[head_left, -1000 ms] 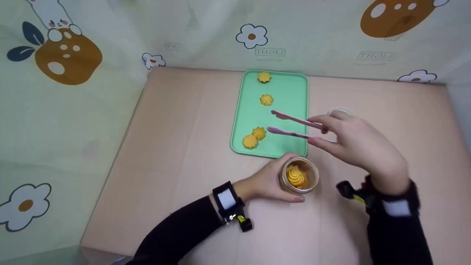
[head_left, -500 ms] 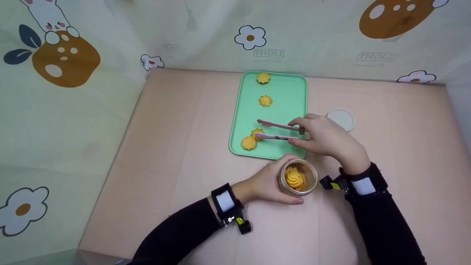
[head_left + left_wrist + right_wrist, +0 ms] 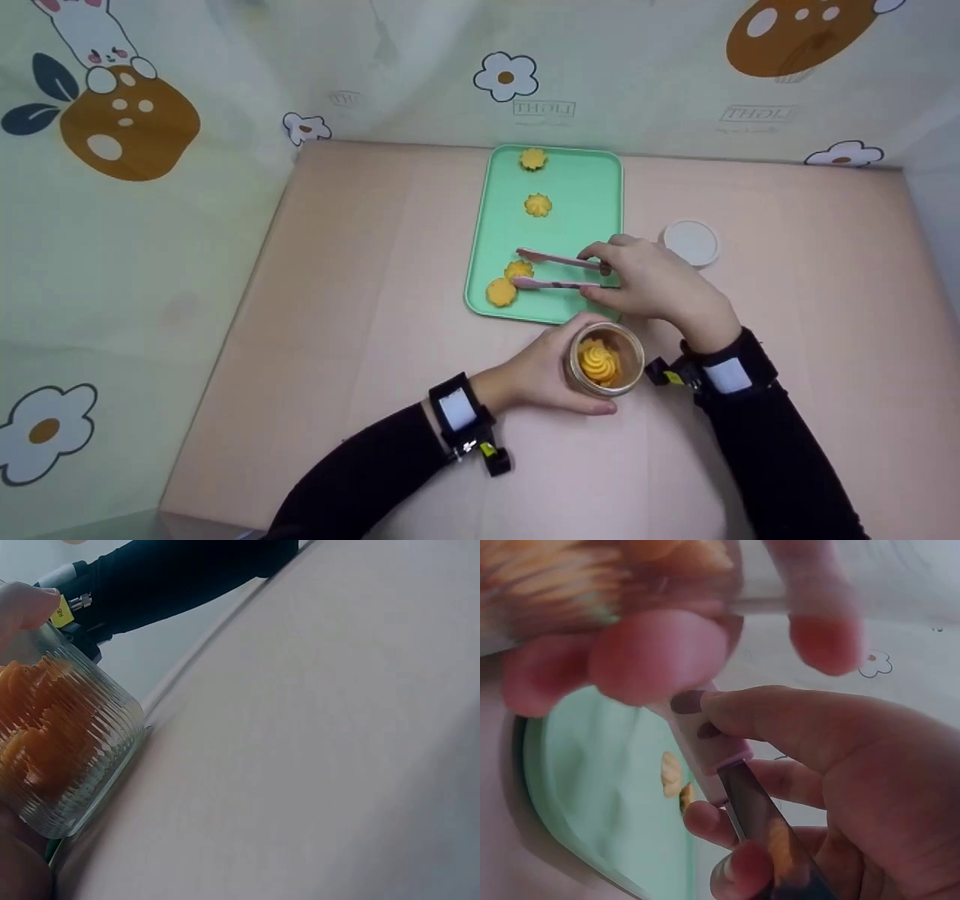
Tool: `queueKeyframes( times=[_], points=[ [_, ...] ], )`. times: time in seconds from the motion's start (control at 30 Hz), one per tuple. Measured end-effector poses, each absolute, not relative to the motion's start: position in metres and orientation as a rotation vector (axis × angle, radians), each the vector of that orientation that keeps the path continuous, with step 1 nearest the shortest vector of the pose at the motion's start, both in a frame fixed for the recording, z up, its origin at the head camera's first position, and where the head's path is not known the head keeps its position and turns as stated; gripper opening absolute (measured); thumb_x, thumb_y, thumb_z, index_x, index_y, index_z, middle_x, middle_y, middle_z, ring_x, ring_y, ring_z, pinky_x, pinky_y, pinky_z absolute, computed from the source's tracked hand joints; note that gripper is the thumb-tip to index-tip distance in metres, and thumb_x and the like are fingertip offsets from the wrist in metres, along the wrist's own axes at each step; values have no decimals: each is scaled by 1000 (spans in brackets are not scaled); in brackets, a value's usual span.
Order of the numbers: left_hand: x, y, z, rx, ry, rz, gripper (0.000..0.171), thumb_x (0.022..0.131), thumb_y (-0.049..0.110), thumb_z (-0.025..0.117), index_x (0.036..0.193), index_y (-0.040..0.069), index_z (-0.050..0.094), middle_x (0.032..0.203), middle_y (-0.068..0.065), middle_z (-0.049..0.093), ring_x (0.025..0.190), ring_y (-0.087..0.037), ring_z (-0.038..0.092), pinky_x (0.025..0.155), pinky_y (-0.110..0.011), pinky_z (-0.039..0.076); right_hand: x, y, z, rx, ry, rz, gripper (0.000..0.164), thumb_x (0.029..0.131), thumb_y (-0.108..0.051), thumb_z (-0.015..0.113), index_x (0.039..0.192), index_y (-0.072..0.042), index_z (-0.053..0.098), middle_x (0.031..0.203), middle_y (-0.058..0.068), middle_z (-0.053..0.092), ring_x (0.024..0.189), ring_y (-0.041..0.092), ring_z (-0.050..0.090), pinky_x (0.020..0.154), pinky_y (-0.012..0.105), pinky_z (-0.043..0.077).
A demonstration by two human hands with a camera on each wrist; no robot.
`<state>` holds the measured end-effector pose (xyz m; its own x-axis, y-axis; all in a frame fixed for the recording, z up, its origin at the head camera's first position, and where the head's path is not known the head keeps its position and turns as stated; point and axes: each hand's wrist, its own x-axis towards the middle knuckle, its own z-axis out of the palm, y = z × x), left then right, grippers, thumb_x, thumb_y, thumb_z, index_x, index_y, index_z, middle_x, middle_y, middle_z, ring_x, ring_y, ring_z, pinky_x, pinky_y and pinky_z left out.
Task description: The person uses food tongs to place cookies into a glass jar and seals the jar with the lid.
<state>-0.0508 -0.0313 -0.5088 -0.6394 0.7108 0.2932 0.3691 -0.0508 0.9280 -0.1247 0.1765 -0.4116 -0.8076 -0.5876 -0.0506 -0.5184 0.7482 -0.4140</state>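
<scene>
My left hand (image 3: 544, 375) grips a ribbed glass jar (image 3: 634, 351) with its mouth up. A swirled yellow cookie (image 3: 598, 361) shows inside, and the left wrist view shows orange-looking cookies (image 3: 49, 727) through the glass. My right hand (image 3: 652, 277) holds pink-tipped tongs (image 3: 551, 284) over the green tray (image 3: 577, 184). The tongs' arms stand apart on either side of a yellow cookie (image 3: 517, 269); whether they touch it I cannot tell. Another cookie (image 3: 501, 292) lies against that one. In the right wrist view the metal part of the tongs (image 3: 757, 802) runs into the palm.
Two more cookies lie apart on the tray, one at its far end (image 3: 532, 159) and one nearer its middle (image 3: 538, 205). A round white lid (image 3: 691, 242) rests on the table (image 3: 390, 225) behind my right hand. A patterned cloth (image 3: 420, 67) hangs behind the table.
My right hand has moved left and lower over the tray, bringing the tongs' tips around a cookie. The white lid has come into fuller view. My left hand and the jar stay in place.
</scene>
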Motion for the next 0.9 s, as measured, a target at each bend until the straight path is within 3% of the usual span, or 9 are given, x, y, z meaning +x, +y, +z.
queueKeyframes(
  times=[0.27, 0.9],
  points=[
    [-51, -30, -510, 1150, 1936, 1748, 97, 76, 19, 102, 154, 15, 43, 146, -1, 63, 135, -10, 58, 122, -34, 45, -123, 174, -417, -878, 2796, -552, 41, 101, -32, 79, 135, -9, 74, 108, 15, 70, 84, 29, 64, 71, 47, 55],
    [-52, -31, -512, 1148, 1885, 1765, 93, 78, 16, 101, 152, 12, 44, 142, -4, 65, 132, -12, 60, 121, -34, 46, -124, 204, -393, -784, 2748, -568, 33, 101, -23, 80, 129, -6, 76, 104, 11, 71, 88, 28, 67, 74, 47, 56]
  ],
)
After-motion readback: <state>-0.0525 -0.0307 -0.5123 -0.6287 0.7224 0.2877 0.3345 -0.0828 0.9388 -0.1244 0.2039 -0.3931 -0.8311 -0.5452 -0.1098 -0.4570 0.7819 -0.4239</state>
